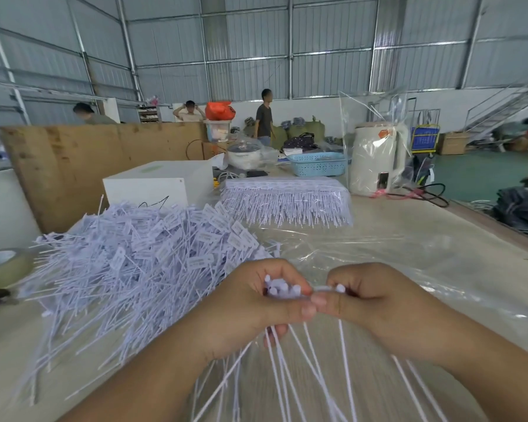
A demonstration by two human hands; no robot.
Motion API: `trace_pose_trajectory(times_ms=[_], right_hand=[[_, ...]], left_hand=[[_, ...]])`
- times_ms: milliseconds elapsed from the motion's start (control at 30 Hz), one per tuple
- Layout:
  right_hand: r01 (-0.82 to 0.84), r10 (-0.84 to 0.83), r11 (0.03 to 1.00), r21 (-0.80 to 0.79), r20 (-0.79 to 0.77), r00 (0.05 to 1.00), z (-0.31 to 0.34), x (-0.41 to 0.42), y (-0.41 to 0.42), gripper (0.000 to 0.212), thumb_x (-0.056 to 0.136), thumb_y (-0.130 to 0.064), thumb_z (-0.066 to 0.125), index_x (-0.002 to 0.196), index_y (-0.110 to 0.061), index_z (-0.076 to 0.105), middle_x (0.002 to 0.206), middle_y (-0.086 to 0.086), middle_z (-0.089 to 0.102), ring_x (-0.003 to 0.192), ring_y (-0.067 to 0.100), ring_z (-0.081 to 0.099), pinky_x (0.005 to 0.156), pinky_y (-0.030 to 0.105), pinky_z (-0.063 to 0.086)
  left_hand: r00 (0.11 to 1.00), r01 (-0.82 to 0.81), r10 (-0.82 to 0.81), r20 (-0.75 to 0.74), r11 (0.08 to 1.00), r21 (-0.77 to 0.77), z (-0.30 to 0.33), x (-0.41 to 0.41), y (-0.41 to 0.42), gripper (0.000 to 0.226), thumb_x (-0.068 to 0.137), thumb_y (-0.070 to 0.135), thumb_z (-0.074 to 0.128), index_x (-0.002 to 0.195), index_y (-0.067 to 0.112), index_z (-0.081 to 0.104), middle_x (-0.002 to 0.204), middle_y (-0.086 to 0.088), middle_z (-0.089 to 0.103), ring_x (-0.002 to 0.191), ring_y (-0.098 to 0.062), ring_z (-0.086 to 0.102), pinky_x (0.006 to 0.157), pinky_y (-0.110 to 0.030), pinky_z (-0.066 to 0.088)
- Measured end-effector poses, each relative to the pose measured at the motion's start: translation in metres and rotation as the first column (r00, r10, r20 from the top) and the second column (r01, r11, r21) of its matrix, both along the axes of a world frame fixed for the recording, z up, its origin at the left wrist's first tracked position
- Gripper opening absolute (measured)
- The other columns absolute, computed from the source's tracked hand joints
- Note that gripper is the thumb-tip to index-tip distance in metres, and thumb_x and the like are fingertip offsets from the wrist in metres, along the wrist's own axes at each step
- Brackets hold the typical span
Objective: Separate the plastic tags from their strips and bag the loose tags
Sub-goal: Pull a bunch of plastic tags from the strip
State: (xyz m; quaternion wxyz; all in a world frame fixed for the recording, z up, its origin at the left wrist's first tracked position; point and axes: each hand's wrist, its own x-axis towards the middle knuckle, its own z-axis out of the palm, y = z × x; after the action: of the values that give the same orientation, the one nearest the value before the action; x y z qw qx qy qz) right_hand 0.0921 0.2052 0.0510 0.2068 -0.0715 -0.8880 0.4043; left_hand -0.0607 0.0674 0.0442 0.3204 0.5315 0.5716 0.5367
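Near the table's (439, 226) front edge, the left hand (250, 306) grips a strip (282, 290) of tags, tails hanging down; the right hand (375, 303) pinches its end tag (339, 288). Loose tags (141, 254) heap at the left, stacked strips (287, 196) lie farther back, and a clear bag (393, 254) lies flat to the right.

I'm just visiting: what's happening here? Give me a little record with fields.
place: warehouse worktable under clear plastic sheet
left hand: grips a bunch of tag heads
right hand: pinches one tag at the bunch's end
held tags: tails hang toward the person
loose pile: left of the hands
unseparated strips: stacked behind
bag: cannot tell which
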Motion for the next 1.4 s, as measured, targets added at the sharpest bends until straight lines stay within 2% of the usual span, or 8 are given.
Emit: trace_pose_trajectory(times_ms=[167, 300, 467, 600, 800, 900, 1200, 1400], right_hand=[[0.316, -0.329, 0.944, -0.095, -0.327, 0.886, 0.006, -0.007, -0.002, 0.048, 0.078, -0.053, 0.056, 0.056, -0.015, 0.038, 0.043, -0.011, 0.031, 0.041, 0.004, 0.028, 0.043, 0.016, 0.025], [0.041, -0.054, 0.996, -0.082, -0.174, 0.983, 0.004, -0.003, -0.006, 0.027, 0.082, -0.06, 0.059, 0.091, -0.034, 0.054, 0.056, -0.012, 0.05, 0.051, 0.005, 0.04, 0.05, 0.019, 0.033], [-0.033, 0.023, 0.987, 0.158, 0.067, 0.997, -0.008, -0.006, -0.007, 0.08, 0.064, -0.086, 0.044, 0.128, -0.07, -0.001, 0.105, -0.049, 0.047, 0.098, -0.017, 0.053, 0.078, 0.005, 0.038], [-0.002, -0.018, 0.972, 0.237, 0.079, 0.997, -0.009, -0.008, -0.014, 0.099, 0.058, -0.098, 0.031, 0.133, -0.065, -0.024, 0.107, -0.035, 0.047, 0.099, -0.012, 0.054, 0.078, 0.011, 0.039], [0.02, -0.042, 0.955, 0.296, 0.068, 0.997, 0.0, -0.003, -0.008, 0.095, 0.067, -0.094, 0.024, 0.148, -0.044, 0.013, 0.091, -0.018, 0.057, 0.08, 0.002, 0.058, 0.069, 0.019, 0.041], [-0.017, -0.017, 0.968, 0.25, 0.132, 0.991, 0.005, 0.004, 0.003, 0.053, 0.085, -0.072, 0.045, 0.099, -0.024, 0.061, 0.065, -0.008, 0.052, 0.057, 0.002, 0.047, 0.058, 0.029, 0.037], [0.421, -0.382, 0.905, 0.057, -0.322, 0.866, 0.012, 0.0, 0.011, 0.03, 0.09, -0.034, 0.059, 0.072, -0.011, 0.056, 0.051, -0.011, 0.042, 0.048, 0.005, 0.038, 0.049, 0.019, 0.031], [-0.072, 0.074, 0.996, 0.05, -0.023, 0.997, -0.005, -0.003, 0.003, 0.062, 0.083, -0.05, 0.063, 0.136, -0.041, 0.033, 0.076, -0.004, 0.053, 0.067, 0.015, 0.054, 0.064, 0.026, 0.041]], left_hand=[[0.947, -0.319, 0.311, 0.086, 0.941, 0.116, 0.003, 0.0, 0.004, 0.018, 0.06, 0.021, 0.085, 0.062, 0.024, 0.068, 0.057, 0.004, 0.059, 0.043, -0.01, 0.052, 0.044, -0.022, 0.045], [0.987, -0.157, 0.158, -0.026, 0.987, 0.044, 0.003, 0.001, 0.001, 0.019, 0.068, 0.022, 0.085, 0.077, 0.028, 0.07, 0.062, 0.004, 0.059, 0.045, -0.01, 0.051, 0.045, -0.023, 0.045], [0.989, 0.018, -0.026, -0.145, 0.998, -0.06, 0.001, 0.004, 0.001, 0.047, 0.078, 0.018, 0.069, 0.115, 0.048, 0.063, 0.092, -0.006, 0.07, 0.051, -0.012, 0.051, 0.053, -0.031, 0.047], [0.982, 0.075, -0.091, -0.166, 0.992, -0.097, 0.003, 0.004, -0.001, 0.039, 0.08, 0.017, 0.068, 0.112, 0.04, 0.069, 0.09, -0.005, 0.07, 0.056, -0.013, 0.054, 0.056, -0.034, 0.047], [0.992, 0.103, -0.108, -0.058, 0.991, -0.081, 0.003, 0.001, -0.004, 0.016, 0.073, 0.026, 0.078, 0.088, 0.03, 0.074, 0.072, 0.005, 0.067, 0.055, -0.014, 0.056, 0.053, -0.022, 0.048], [0.998, -0.027, 0.025, -0.061, 0.999, -0.046, 0.002, -0.003, -0.004, 0.016, 0.068, 0.029, 0.086, 0.079, 0.027, 0.075, 0.07, -0.003, 0.068, 0.059, -0.02, 0.056, 0.059, -0.027, 0.047], [0.902, -0.393, 0.365, 0.231, 0.916, 0.085, 0.007, -0.001, 0.002, 0.012, 0.059, 0.026, 0.077, 0.068, 0.019, 0.073, 0.057, 0.002, 0.064, 0.04, -0.004, 0.051, 0.039, -0.013, 0.036], [0.992, -0.119, 0.12, -0.029, 0.992, 0.037, 0.0, -0.002, 0.004, 0.02, 0.07, 0.025, 0.082, 0.088, 0.031, 0.075, 0.079, -0.009, 0.062, 0.067, -0.024, 0.05, 0.064, -0.032, 0.041]])
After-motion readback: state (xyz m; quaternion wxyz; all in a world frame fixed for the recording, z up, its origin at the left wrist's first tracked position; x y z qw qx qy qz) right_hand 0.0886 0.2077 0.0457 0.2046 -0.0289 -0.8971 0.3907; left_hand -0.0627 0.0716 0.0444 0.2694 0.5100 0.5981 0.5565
